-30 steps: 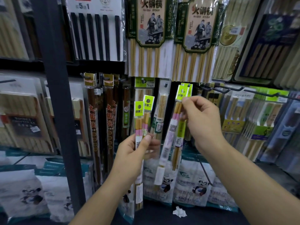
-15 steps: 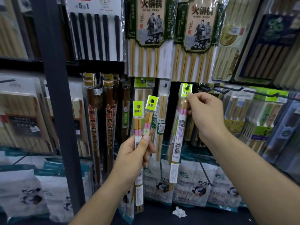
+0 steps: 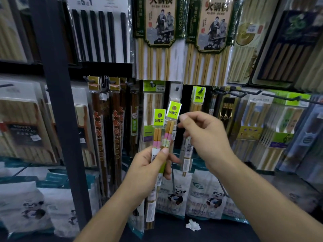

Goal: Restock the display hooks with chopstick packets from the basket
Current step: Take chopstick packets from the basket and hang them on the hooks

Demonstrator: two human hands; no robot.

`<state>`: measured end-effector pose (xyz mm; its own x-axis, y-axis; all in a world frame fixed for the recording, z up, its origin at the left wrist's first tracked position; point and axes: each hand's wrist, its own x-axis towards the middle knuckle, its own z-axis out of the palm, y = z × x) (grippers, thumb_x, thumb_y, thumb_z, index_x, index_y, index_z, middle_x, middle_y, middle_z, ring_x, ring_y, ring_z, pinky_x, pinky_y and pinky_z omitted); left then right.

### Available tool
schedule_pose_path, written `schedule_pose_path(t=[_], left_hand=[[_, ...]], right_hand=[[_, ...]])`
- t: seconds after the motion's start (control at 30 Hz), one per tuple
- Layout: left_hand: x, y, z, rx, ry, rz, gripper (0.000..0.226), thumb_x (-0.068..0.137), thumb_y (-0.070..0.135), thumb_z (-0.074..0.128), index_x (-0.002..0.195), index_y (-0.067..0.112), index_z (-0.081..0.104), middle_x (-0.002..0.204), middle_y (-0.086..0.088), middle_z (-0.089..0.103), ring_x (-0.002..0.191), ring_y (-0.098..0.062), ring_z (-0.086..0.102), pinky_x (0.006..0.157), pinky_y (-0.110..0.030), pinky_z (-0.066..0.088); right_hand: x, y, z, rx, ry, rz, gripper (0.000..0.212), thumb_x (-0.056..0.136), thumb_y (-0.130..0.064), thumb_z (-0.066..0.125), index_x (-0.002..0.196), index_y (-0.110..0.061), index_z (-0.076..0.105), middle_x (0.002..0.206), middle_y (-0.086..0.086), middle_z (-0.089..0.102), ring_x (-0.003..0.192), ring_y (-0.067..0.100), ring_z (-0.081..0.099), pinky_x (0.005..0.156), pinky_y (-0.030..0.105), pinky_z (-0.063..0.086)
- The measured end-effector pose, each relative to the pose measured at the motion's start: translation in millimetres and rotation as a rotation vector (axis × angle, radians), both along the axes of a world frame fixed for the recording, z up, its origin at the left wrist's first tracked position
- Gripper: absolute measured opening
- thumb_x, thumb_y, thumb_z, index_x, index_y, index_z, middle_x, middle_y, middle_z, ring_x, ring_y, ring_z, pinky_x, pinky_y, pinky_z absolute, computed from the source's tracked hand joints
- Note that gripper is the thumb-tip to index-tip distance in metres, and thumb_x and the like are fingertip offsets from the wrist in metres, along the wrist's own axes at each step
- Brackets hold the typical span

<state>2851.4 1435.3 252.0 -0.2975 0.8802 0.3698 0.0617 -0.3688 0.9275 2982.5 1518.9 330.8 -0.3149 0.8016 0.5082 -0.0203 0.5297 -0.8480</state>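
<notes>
Head view: the left hand (image 3: 148, 165) grips two chopstick packets side by side at mid-length, with the thumb pressed across their fronts and the fingers curled behind.

The left packet (image 3: 158, 123) stands close to upright. The right packet (image 3: 173, 117) tilts to the right, so the two lime-green header tags fan apart. Both packets are held in front of the display, apart from any hook.

The right hand (image 3: 206, 137) is raised just beside the tilted packet's tag, fingers curled inward, thumb tip at the tag's right edge. The hand is blurred, so I cannot tell whether it pinches the tag or only comes near it.

Behind that hand a third packet of the same kind, the hung packet (image 3: 198, 100), hangs on a hook (image 3: 201, 89). Its lower end shows below the wrist.

Surroundings:
- A dark upright post (image 3: 57, 102) stands to the left.
- Large green-labelled chopstick packs (image 3: 159, 23) hang above.
- Wire hooks (image 3: 244, 93) stand to the right.
- Panda-printed bags (image 3: 176, 194) stand along the bottom shelf, and a crumpled white scrap (image 3: 193, 225) lies in front of them.
</notes>
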Motion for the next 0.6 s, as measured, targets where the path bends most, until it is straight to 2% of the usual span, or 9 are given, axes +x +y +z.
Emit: schedule_pose_path(t=[0.13, 0.27, 0.33, 0.43, 0.53, 0.6], left_hand=[[4, -3, 3, 0.001, -0.031, -0.051, 0.037, 0.097, 0.036, 0.054, 0.09, 0.007, 0.076, 0.071, -0.009, 0.07, 0.064, -0.022, 0.067, 0.065, -0.028, 0.058], [6, -2, 1, 0.009, -0.057, -0.092, 0.04, 0.094, 0.033, 0.054, 0.102, -0.002, 0.07, 0.081, -0.007, 0.076, 0.072, -0.025, 0.072, 0.07, -0.033, 0.062], [8, -1, 1, 0.007, -0.071, -0.097, 0.037, 0.093, 0.034, 0.054, 0.105, 0.003, 0.071, 0.093, -0.007, 0.079, 0.082, -0.023, 0.076, 0.072, -0.029, 0.061], [7, 0, -1, 0.01, -0.061, -0.048, 0.037, 0.092, 0.038, 0.052, 0.118, 0.018, 0.07, 0.101, 0.004, 0.079, 0.096, -0.011, 0.074, 0.078, -0.016, 0.055], [4, 1, -2, 0.023, -0.077, 0.005, 0.039, 0.092, 0.038, 0.05, 0.113, 0.015, 0.072, 0.083, 0.004, 0.071, 0.078, -0.013, 0.064, 0.069, -0.019, 0.054], [3, 2, -2, 0.022, -0.088, 0.025, 0.038, 0.093, 0.037, 0.048, 0.107, 0.01, 0.071, 0.074, 0.002, 0.066, 0.068, -0.014, 0.058, 0.061, -0.022, 0.052]], right_hand=[[-5, -7, -1, -0.028, 0.012, 0.071, 0.017, 0.098, -0.024, 0.065, 0.085, -0.021, 0.076, 0.073, -0.004, 0.07, 0.061, 0.0, 0.058, 0.053, 0.012, 0.045], [-4, -7, -2, -0.042, 0.037, 0.091, 0.019, 0.097, -0.022, 0.066, 0.08, -0.021, 0.074, 0.071, -0.002, 0.066, 0.061, 0.003, 0.056, 0.052, 0.013, 0.043], [-4, -5, 0, -0.036, 0.056, 0.067, 0.022, 0.097, -0.02, 0.066, 0.077, -0.021, 0.072, 0.067, -0.004, 0.063, 0.061, 0.006, 0.054, 0.052, 0.014, 0.042], [1, 3, 11, -0.034, 0.127, -0.012, 0.025, 0.097, -0.018, 0.065, 0.073, -0.023, 0.071, 0.066, -0.004, 0.062, 0.061, 0.008, 0.055, 0.053, 0.016, 0.044], [6, 13, 24, -0.053, 0.188, -0.074, 0.022, 0.097, -0.016, 0.064, 0.076, -0.019, 0.07, 0.069, 0.002, 0.064, 0.06, 0.008, 0.055, 0.054, 0.018, 0.045], [9, 20, 30, -0.05, 0.215, -0.114, 0.026, 0.098, -0.016, 0.064, 0.073, -0.02, 0.069, 0.064, -0.002, 0.062, 0.057, 0.006, 0.054, 0.051, 0.016, 0.043]])
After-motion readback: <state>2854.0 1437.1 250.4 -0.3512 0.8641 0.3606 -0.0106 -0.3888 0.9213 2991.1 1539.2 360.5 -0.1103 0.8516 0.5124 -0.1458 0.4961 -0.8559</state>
